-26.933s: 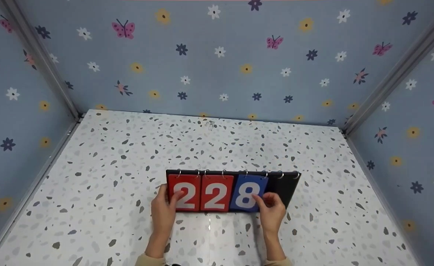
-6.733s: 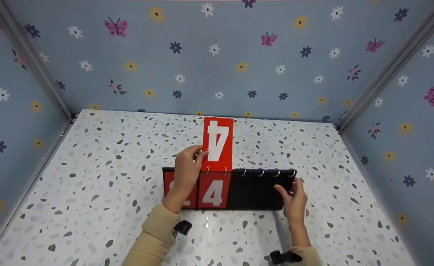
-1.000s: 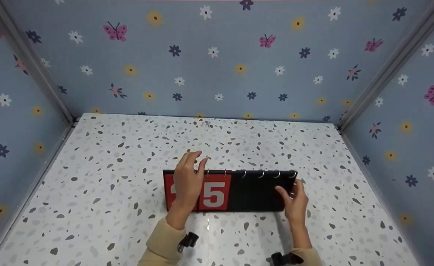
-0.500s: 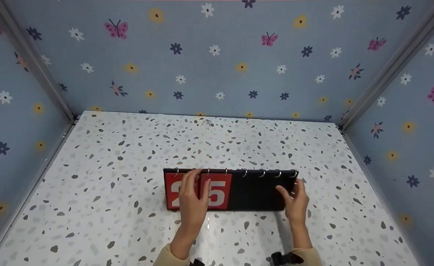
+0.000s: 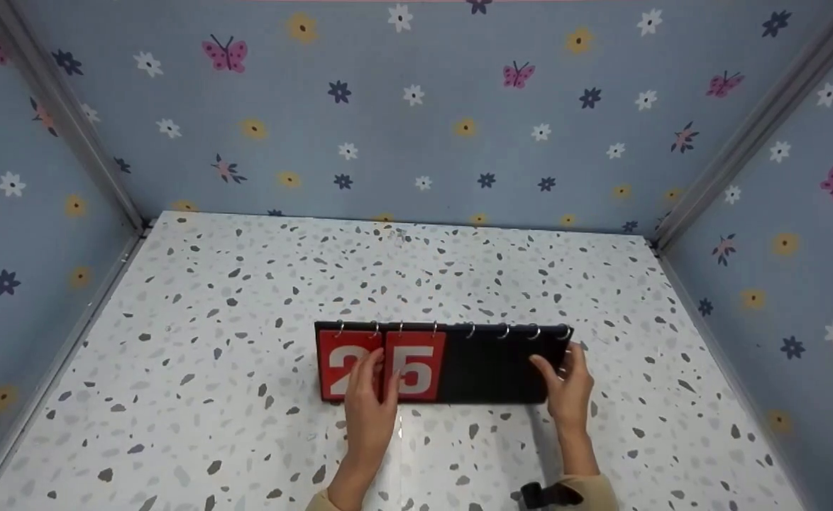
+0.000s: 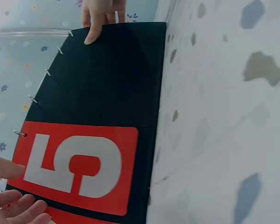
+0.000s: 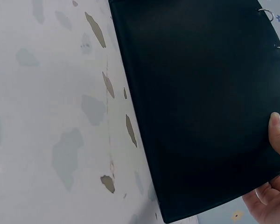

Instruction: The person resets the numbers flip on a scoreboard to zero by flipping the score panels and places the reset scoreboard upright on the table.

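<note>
A black flip scoreboard (image 5: 494,369) stands on the speckled surface, leaning back. Its left half carries a red 2 card (image 5: 335,355) and a red 5 card (image 5: 416,365) hung from metal rings; the right half shows bare black. My left hand (image 5: 372,411) is in front of the cards, overlapping the gap between them, fingers relaxed and thumb apart with nothing held. In the left wrist view, those fingertips lie by the lower-left edge of the 5 card (image 6: 107,186). My right hand (image 5: 569,394) grips the board's right edge, thumb on the front and fingers behind.
The white speckled tabletop (image 5: 246,284) runs back to a pale blue wall (image 5: 416,128) printed with flowers and butterflies. Side panels with grey metal corner posts (image 5: 69,121) close off left and right. Unused silver rings (image 5: 505,331) line the board's top right edge.
Earlier a blue 8 hung on the right and the second card read 2, then 4; now it reads 5. Over the last second my left hand dropped from above the top edge.
</note>
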### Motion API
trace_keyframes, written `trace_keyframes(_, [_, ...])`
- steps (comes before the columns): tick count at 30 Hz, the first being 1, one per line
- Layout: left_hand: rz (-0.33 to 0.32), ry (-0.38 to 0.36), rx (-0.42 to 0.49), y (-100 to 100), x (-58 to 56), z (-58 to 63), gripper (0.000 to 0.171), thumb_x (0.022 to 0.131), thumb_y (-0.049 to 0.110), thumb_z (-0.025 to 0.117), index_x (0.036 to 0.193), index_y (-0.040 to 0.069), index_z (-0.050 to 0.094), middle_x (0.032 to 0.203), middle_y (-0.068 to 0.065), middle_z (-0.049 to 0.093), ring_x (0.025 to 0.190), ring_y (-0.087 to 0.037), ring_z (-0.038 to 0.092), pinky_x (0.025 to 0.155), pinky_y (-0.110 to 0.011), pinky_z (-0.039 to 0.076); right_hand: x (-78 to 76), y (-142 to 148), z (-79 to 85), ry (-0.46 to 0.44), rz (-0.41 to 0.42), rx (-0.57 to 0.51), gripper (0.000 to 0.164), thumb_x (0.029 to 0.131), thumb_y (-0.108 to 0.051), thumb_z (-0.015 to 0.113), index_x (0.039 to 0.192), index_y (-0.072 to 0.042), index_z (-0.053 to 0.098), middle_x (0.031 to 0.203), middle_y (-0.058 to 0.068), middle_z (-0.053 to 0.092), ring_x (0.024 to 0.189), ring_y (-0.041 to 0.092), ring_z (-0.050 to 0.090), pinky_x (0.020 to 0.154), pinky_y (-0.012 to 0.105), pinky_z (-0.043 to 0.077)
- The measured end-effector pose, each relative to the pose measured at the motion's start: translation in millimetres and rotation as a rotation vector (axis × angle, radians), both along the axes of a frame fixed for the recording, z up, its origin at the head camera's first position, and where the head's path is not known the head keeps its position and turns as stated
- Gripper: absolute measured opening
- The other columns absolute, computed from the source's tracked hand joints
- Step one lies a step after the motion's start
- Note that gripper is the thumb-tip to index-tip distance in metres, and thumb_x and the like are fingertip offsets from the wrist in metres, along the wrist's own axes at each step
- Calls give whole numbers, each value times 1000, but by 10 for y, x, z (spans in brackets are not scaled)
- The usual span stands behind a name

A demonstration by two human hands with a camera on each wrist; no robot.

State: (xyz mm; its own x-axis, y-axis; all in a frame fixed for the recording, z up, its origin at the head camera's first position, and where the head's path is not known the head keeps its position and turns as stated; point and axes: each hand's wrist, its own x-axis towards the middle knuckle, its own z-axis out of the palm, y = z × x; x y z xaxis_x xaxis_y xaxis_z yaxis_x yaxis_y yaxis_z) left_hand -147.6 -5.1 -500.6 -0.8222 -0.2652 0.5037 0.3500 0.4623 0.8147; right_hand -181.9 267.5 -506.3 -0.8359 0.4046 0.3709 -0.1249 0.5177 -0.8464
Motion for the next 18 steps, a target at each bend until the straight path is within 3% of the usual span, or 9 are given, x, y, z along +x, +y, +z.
trace_keyframes(8, [-6,-61,55,0,-10,-151,36,75,6,72,107,-1,56,100,-9,57,89,-19,55,74,-37,49,-6,-14,20,23,-1,12,40,73,-13,75,105,-3,54,82,11,64,72,14,59,63,18,47])
trace_keyframes(18, [-1,25,114,-14,-108,-235,28,70,7,76,91,1,59,78,-5,60,68,-15,57,60,-30,50,11,-4,16,14,-4,11,40,73,-14,75,105,-3,54,83,11,64,74,18,61,64,20,48])
